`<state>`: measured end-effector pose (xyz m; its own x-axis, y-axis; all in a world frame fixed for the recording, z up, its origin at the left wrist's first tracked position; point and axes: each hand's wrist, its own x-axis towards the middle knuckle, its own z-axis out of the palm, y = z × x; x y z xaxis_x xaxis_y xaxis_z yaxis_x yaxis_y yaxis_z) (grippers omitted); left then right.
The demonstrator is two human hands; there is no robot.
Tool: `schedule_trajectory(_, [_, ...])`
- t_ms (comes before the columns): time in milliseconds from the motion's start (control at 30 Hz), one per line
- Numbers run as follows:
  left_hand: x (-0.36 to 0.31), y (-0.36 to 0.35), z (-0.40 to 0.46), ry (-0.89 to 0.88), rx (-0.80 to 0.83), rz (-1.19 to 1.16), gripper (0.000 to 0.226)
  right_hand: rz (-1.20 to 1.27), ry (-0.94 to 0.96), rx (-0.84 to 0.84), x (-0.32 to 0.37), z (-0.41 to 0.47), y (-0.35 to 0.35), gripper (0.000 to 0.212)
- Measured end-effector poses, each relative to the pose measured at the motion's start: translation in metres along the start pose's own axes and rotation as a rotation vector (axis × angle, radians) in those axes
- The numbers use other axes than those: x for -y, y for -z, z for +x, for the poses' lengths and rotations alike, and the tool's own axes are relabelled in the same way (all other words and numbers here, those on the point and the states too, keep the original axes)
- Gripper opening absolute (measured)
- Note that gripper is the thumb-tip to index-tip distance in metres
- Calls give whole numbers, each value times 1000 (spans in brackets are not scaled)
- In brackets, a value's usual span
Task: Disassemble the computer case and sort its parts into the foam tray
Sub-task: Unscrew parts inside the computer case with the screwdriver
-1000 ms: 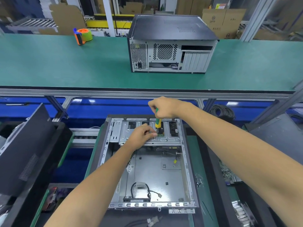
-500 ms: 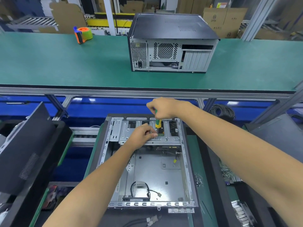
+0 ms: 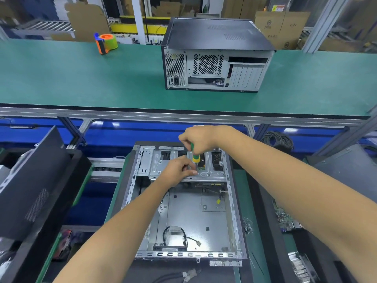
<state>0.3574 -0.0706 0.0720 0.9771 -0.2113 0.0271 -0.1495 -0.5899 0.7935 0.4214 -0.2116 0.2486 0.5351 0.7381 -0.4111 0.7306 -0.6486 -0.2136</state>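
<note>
right hand (image 3: 199, 138): fist wrapped round top of screwdriver (image 3: 195, 155), green/yellow handle, held upright, tip down on the drive bracket (image 3: 183, 166)
left hand (image 3: 179, 169): just below-left of the grip, resting on the bracket, fingertips (image 3: 192, 172) curled and pinching at the screwdriver shaft near the tip; what sits between them too small to tell
open computer case (image 3: 183, 201): directly under both hands, lying flat, side panel off, bare metal floor showing
drive bracket: far end of the case, right under the grip
black cable (image 3: 175, 234): inside the case, near end, well below the grip
foam tray (image 3: 265, 201): black, right of the case, under the right forearm
circuit board (image 3: 285, 219): in the tray, right and below the grip
second closed case (image 3: 216, 56): on green bench (image 3: 81, 78), well beyond the grip
tape dispenser (image 3: 106, 42): orange/green, bench far left
black panel (image 3: 30, 180): left of the case, leaning
</note>
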Motion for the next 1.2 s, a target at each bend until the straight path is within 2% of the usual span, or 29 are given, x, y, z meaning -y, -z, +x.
schedule_trajectory(33, [0, 0, 0, 2, 0, 0, 12, -37, -46, -10, 2, 0, 0, 8])
schedule_trajectory(100, [-1, 1, 0, 0, 2, 22, 13, -210, -163, -6, 2, 0, 2, 17])
schedule_trajectory(167, [-2, 1, 0, -2, 5, 43, 14, -310, -202, 37, 0, 1, 2, 21])
schedule_trajectory(300, [-2, 1, -1, -14, 5, 35, 13, -190, -103, 47, -3, -6, 6, 16])
schedule_trajectory(367, [-3, 2, -1, -22, -1, 40, 13, -43, -48, 31, -2, -10, 6, 9])
schedule_trajectory(467, [-4, 2, -1, -31, -12, 64, 14, 184, -5, 54, -1, -15, 2, 23])
schedule_trajectory(533, [-4, 2, -1, -37, -15, 67, 13, 164, -30, 81, -3, -16, 1, 23])
schedule_trajectory(633, [-5, 3, -2, -39, -14, 70, 11, -1, -124, 27, -8, -17, 1, 8])
schedule_trajectory(733, [-5, 2, -1, -46, -14, 87, 13, -206, -194, -34, -14, -18, 0, 28])
schedule_trajectory(833, [-6, 3, -1, -43, -17, 86, 14, -201, -153, -61, -16, -17, -3, 25])
schedule_trajectory(933, [-6, 2, -2, -45, -24, 82, 15, -79, -64, -77, -12, -17, -5, 8])
schedule_trajectory(1033, [-7, 2, -2, -28, -28, 84, 16, 85, -3, -62, -8, -16, -8, 20])
schedule_trajectory(1133, [-8, 2, -2, -23, -23, 79, 14, 4, -44, -16, -7, -14, -6, 20])
schedule_trajectory(1200, [-7, 2, -2, -19, -22, 77, 13, -140, -102, -36, -5, -15, -2, 14])
